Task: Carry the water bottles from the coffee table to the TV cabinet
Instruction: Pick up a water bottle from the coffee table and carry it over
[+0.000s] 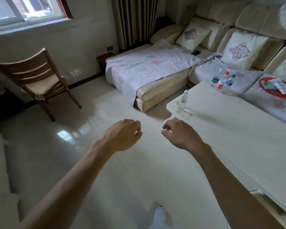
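Looking down from the head cam, both arms are stretched out over the shiny tile floor point(59, 146) with nothing in either hand. Left hand point(125, 135) has its fingers point(137, 128) loosely curled in, narrow gap, holding nothing. Right hand point(178, 133) is the same deal, fingers point(167, 128) half curled and empty, sitting just in front of the near-left corner of the worktop point(229, 129).

Bottles are all up on that white worktop. One small clear bottle point(183, 100) stands upright near the left corner, closest to the right hand but not touching it. Three more stand bunched together at the far edge: a clear-capped one point(215, 78), a red-capped one point(221, 80) and a green-capped one point(229, 80).

Behind the worktop runs a cream sofa point(155, 91) with a quilt point(142, 66) and cushions point(243, 50). Wooden chair point(35, 75) is over on the far left under the window point(26, 9).
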Tool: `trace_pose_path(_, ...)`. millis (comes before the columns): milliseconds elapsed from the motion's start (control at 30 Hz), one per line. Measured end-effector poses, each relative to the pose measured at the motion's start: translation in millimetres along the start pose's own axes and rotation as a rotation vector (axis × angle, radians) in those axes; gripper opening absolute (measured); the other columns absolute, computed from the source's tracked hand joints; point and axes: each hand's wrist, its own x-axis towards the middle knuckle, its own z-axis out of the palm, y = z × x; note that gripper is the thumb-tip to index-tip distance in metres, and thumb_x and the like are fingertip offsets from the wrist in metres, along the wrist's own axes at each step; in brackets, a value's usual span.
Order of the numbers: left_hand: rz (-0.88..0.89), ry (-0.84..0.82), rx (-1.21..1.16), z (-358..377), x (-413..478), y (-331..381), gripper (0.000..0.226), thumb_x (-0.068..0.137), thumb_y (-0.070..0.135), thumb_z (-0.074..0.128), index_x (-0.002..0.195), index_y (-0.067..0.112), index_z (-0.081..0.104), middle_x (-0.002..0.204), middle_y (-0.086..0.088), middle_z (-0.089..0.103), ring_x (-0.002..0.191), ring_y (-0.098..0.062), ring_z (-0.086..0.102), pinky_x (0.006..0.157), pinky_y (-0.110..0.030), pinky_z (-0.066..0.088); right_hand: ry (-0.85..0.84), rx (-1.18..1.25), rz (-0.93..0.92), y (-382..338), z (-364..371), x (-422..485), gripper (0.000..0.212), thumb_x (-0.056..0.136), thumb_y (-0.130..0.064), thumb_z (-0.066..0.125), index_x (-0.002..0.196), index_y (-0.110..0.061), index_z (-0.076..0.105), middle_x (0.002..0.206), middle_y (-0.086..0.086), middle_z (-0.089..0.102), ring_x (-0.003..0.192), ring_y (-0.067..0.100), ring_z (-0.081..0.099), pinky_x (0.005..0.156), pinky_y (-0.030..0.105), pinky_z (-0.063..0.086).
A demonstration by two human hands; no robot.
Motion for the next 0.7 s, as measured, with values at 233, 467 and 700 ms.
trace_pose_path(233,0.040,-0.014,0.028,-11.0,89.3,-1.6,0.026,0.097,0.033,0.045,0.103,0.016,0.063,0.102,-0.003,0.067,0.090,-0.023,0.064,0.078,-0.037,0.053,-0.017,0.041,0.007,19.4,-4.5,78.6,0.032,0.092,-0.037,0.050,0.116,-0.020,0.062,0.114,-0.004,0.065,0.106,0.016,0.058,0.085,0.033,0.046)
trace_pose_path(467,0.089,-0.062,-0.017,2.2,181.7,-51.7,0.024,0.095,0.033,0.046,0.101,0.018,0.063,0.102,-0.002,0.068,0.091,-0.023,0.064,0.078,-0.036,0.053,-0.027,0.015,0.094,41.7,-14.4,159.9,0.029,0.093,-0.036,0.051,0.115,-0.020,0.060,0.113,-0.004,0.064,0.105,0.017,0.058,0.085,0.034,0.048)
trace_pose_path(700,0.204,-0.058,-0.071,-10.0,287.4,-110.0,0.025,0.096,0.032,0.046,0.101,0.014,0.064,0.103,-0.004,0.068,0.092,-0.025,0.063,0.075,-0.033,0.051,0.008,0.031,0.302,52.0,-24.2,244.9,0.031,0.092,-0.036,0.050,0.120,-0.023,0.055,0.111,-0.010,0.064,0.106,0.015,0.058,0.077,0.029,0.042)
